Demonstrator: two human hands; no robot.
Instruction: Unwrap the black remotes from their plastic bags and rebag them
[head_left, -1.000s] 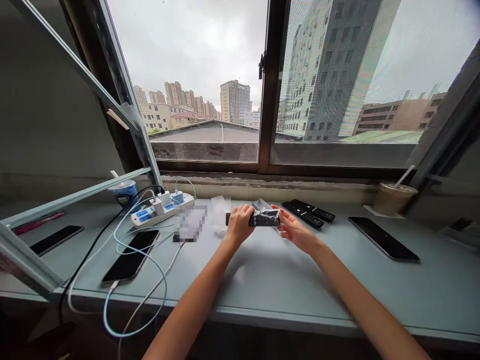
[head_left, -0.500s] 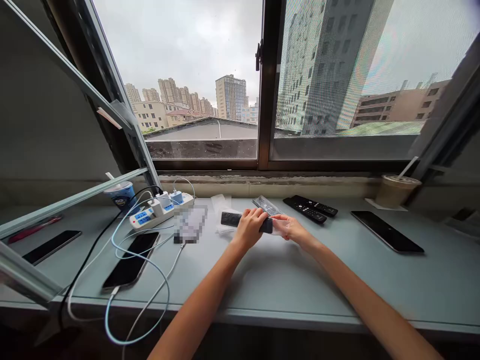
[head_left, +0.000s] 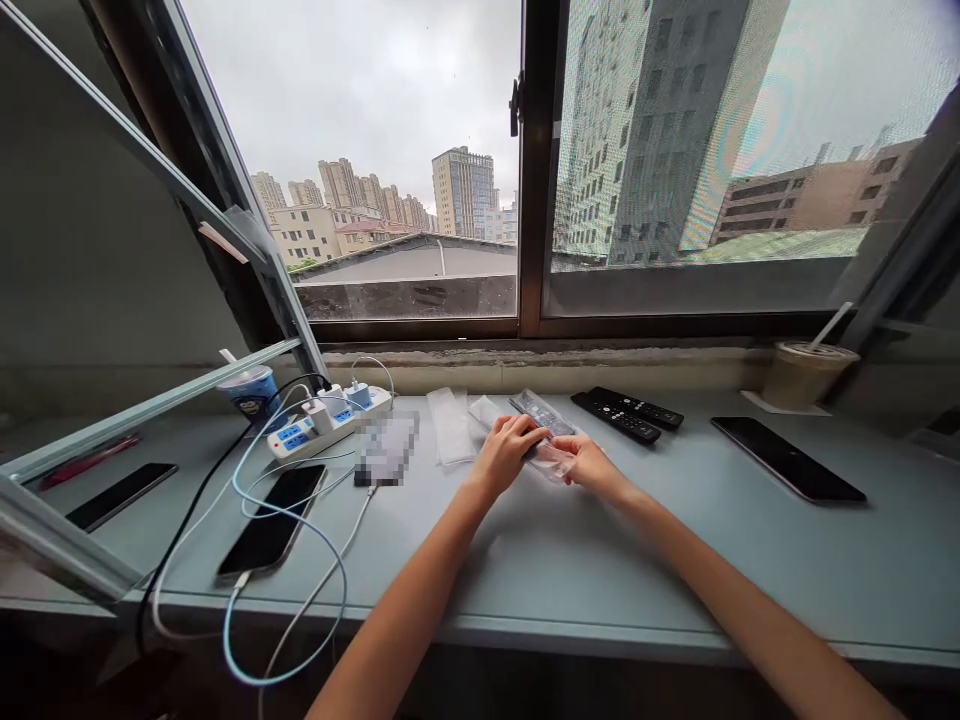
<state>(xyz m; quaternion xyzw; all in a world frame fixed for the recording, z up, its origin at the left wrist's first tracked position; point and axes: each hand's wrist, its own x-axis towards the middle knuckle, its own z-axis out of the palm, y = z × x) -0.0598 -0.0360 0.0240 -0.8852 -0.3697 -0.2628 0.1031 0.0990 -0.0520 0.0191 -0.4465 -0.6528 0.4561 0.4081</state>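
My left hand [head_left: 508, 448] is closed, palm down, around a black remote control [head_left: 534, 450]. Only a small dark piece of it shows by the fingertips; the rest is hidden. My right hand [head_left: 596, 466] pinches a clear plastic bag [head_left: 553, 462] at the remote's right end. How far the remote sits inside the bag, I cannot tell. Just behind the hands lies another remote in clear wrapping [head_left: 541, 408]. Whitish plastic sleeves [head_left: 451, 425] are on the table to the left. Two bare black remotes [head_left: 619, 417] rest side by side to the right.
A white power strip [head_left: 330, 422] with plugs and looping cables [head_left: 341, 560] fills the left side, near a black phone [head_left: 274, 520]. At the right are another dark phone [head_left: 787, 460] and a drink cup with straw [head_left: 810, 375]. A metal frame [head_left: 247, 250] stands left.
The remote in my left hand, whose long dark body showed to the left before, is now mostly hidden. More whitish plastic shows behind that hand. The view has shifted slightly.
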